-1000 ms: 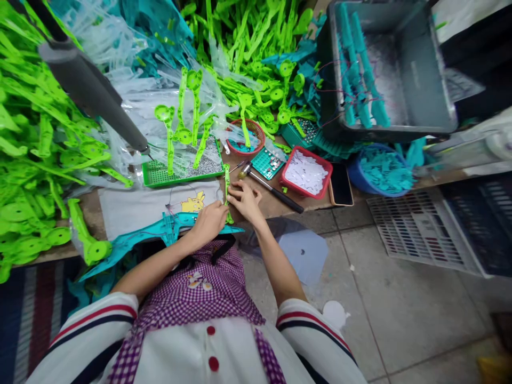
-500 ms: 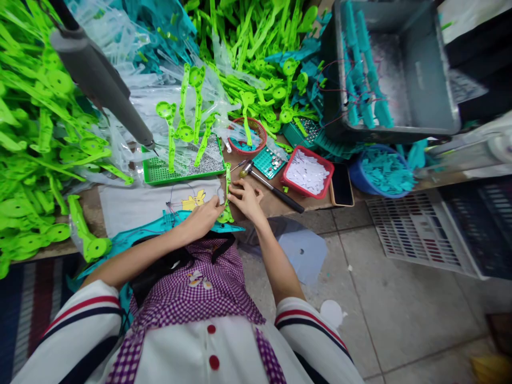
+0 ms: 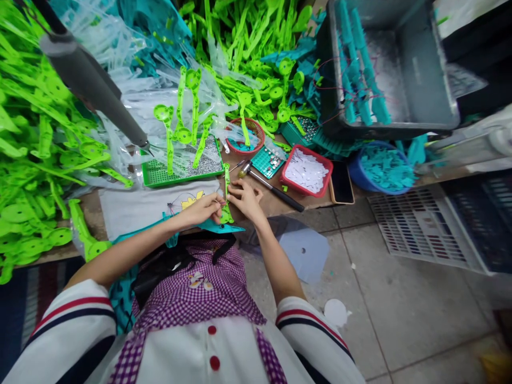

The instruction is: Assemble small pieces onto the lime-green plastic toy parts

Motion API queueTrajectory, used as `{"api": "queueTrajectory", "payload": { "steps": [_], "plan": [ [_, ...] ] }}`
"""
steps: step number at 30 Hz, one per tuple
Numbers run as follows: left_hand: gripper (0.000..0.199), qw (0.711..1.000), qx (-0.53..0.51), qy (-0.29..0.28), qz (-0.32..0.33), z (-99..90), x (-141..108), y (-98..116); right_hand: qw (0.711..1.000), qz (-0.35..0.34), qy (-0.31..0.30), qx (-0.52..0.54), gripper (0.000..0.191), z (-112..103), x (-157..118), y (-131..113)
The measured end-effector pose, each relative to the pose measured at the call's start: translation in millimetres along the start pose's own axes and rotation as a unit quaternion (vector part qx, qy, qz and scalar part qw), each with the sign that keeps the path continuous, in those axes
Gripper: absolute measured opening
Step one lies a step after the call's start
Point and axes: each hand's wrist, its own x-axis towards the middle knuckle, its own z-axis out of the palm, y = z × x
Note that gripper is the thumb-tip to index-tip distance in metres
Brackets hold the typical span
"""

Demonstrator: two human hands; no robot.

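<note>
A bright green plastic part (image 3: 226, 215), long and narrow with a round end towards me, lies upright in view on the table edge between my hands. My right hand (image 3: 245, 199) has its fingertips on the part's right side, gripping it. Just left of it, my left hand (image 3: 206, 208) is closed with the fingers curled together near the part; anything pinched in them is too small to make out. Under my left forearm lies a long teal plastic piece (image 3: 219, 228) with thin wires, partly hidden. A grey cloth (image 3: 120, 205) with a yellow print is spread behind it.
A hammer (image 3: 276, 192) lies right of my hands. Behind are a green tray (image 3: 160, 177) of small metal pieces, a teal tray (image 3: 269, 161) and a red tub (image 3: 306, 169). A grey electric screwdriver (image 3: 96, 88) hangs at left. Heaps of green parts (image 3: 40, 160) surround the space.
My left hand has drawn slightly back to the left from the green part, its fingers curling in more. My right hand stays on the part. The view has shifted slightly.
</note>
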Motion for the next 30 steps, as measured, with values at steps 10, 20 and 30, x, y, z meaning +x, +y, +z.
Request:
{"api": "queueTrajectory", "payload": {
  "steps": [10,20,30],
  "plan": [
    [0.037,0.855,0.508,-0.071,0.074,17.2,-16.4,11.1,1.000,-0.002,0.016,-0.001,0.028,3.7,2.7,2.4],
    [0.030,0.820,0.557,-0.045,0.121,12.0,-16.4,24.9,1.000,0.006,0.006,0.019,0.027,4.1,4.5,2.1],
    [0.027,0.865,0.500,-0.004,0.045,37.5,-23.6,29.8,0.999,0.027,0.017,0.006,0.023,3.0,4.6,-3.5]
  ]
}}
